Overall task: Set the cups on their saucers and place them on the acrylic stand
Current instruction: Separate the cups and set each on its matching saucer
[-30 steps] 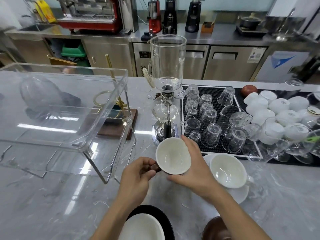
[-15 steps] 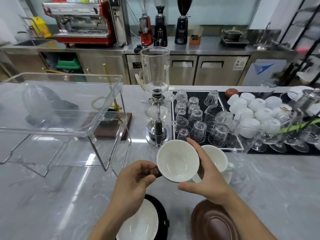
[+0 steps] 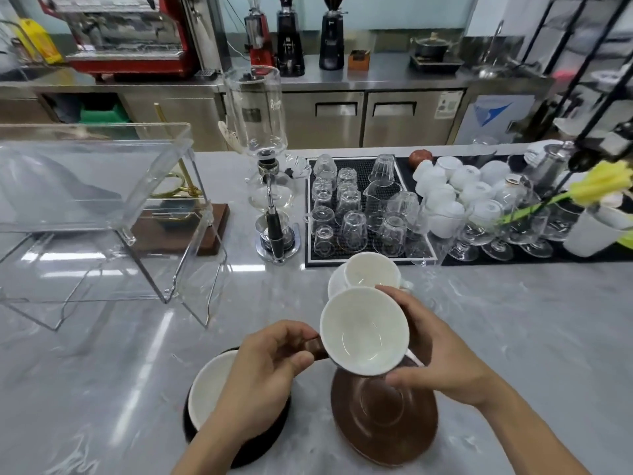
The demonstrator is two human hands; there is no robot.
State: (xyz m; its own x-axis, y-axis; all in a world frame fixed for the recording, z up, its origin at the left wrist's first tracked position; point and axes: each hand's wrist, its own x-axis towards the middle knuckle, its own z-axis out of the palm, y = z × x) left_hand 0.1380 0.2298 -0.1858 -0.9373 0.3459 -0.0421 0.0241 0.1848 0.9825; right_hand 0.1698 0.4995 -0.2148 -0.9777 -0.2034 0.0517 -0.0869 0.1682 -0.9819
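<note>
Held cup: a brown ceramic cup with a white inside (image 3: 364, 330) is up off the grey marble counter (image 3: 513, 320), near its front edge, tipped so the empty bowl faces the camera; its brown handle points left.
Left hand: the left hand (image 3: 270, 368) pinches the cup's handle between thumb and curled fingers.
Right hand: the right hand (image 3: 435, 351) cups the right side of the same cup, fingertips over the far rim and thumb at the lower rim.
Brown saucer: a round glossy brown saucer (image 3: 383, 413) lies flat and empty at the front edge, just under and in front of the held cup; whether the cup's base touches it is hard to tell from this angle.
Black saucer: a round black saucer (image 3: 239, 443) sits left of the brown one, carrying a black cup with a white inside (image 3: 209, 389), empty, partly hidden by the left forearm.
White set: a white cup (image 3: 371, 274) stands upright and empty on a white saucer (image 3: 335, 279), just beyond the held cup, towards the counter's middle.
Acrylic stand: a clear acrylic two-level stand (image 3: 102, 186) stands by the counter's left edge, well apart from both hands; no cups are on it.
Black mats: black rubber mats (image 3: 371, 173) along the far edge hold upturned clear glasses (image 3: 352, 214) and upturned white cups (image 3: 445, 197).
</note>
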